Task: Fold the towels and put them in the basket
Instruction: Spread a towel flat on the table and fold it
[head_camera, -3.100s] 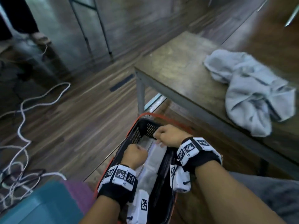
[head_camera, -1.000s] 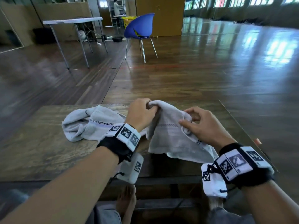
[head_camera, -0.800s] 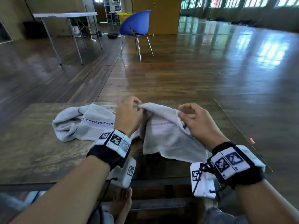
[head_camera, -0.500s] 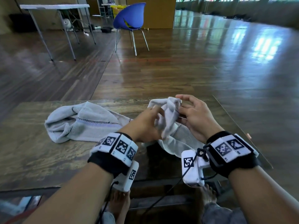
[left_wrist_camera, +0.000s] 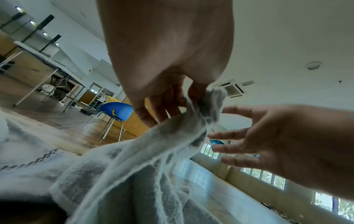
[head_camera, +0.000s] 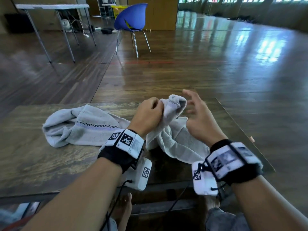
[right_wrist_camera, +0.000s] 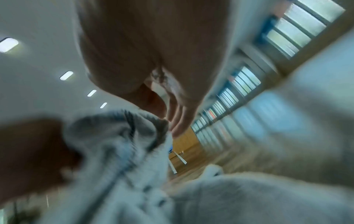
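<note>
Two pale grey towels lie on the wooden table (head_camera: 33,164). My left hand (head_camera: 156,106) grips a bunched edge of the nearer towel (head_camera: 175,140) and lifts it off the tabletop. In the left wrist view the left hand's fingers (left_wrist_camera: 159,112) pinch that towel (left_wrist_camera: 153,151). My right hand (head_camera: 190,104) hovers just right of the raised bunch, fingers spread, holding nothing, as the left wrist view also shows of this right hand (left_wrist_camera: 229,136). The other towel (head_camera: 80,125), with a checked stripe, lies crumpled to the left. The right wrist view is blurred. The basket is out of view.
A blue chair (head_camera: 131,19) and a folding table (head_camera: 53,7) stand on the wooden floor beyond the table. The table's right edge (head_camera: 241,130) runs close to my right hand. Bare feet and cables show under the table's front edge.
Half a second ago both hands held the bunched towel edge. Now my right hand has let go and spread its fingers, while the left hand keeps the bunch raised.
</note>
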Action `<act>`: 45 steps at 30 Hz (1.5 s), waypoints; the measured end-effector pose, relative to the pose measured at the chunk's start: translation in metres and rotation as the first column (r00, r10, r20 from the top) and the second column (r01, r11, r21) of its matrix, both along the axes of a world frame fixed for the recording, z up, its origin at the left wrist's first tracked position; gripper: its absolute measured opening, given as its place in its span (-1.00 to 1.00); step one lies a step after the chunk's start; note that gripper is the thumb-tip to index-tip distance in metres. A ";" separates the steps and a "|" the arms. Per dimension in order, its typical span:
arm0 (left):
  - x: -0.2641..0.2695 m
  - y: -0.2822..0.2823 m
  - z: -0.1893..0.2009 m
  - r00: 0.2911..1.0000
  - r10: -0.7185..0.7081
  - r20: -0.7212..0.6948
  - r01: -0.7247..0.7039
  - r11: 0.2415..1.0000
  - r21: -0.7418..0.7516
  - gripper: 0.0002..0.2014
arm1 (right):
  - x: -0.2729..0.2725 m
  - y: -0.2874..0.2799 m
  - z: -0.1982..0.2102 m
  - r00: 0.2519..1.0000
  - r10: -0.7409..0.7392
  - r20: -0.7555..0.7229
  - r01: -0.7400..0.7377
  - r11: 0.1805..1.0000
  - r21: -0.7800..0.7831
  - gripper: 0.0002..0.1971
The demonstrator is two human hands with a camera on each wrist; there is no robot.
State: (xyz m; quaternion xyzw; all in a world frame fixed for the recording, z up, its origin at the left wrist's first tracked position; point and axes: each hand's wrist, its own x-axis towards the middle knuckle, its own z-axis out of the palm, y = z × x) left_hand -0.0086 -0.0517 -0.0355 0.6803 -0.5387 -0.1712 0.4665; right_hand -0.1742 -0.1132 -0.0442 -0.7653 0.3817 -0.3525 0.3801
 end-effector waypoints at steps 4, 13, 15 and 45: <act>-0.001 0.001 -0.002 0.996 -0.085 -0.001 0.085 0.994 0.063 -0.67 | 0.001 0.009 -0.006 0.977 0.035 -0.212 -0.123 0.898 -0.421 -0.02; 0.003 0.010 -0.006 0.944 -0.329 -0.004 0.329 0.942 0.065 -0.71 | -0.005 0.001 -0.003 0.965 0.116 -0.235 -0.208 0.885 -0.417 -0.58; 0.005 0.011 -0.004 0.952 -0.306 -0.004 0.305 0.951 0.053 -0.65 | -0.004 0.003 -0.003 0.946 0.199 -0.258 -0.267 0.927 -0.264 -0.44; 0.075 0.027 -0.002 0.963 0.219 -0.157 -0.233 0.970 -0.075 -0.77 | -0.030 -0.025 0.004 0.965 -0.222 0.141 0.244 0.957 -0.158 -0.77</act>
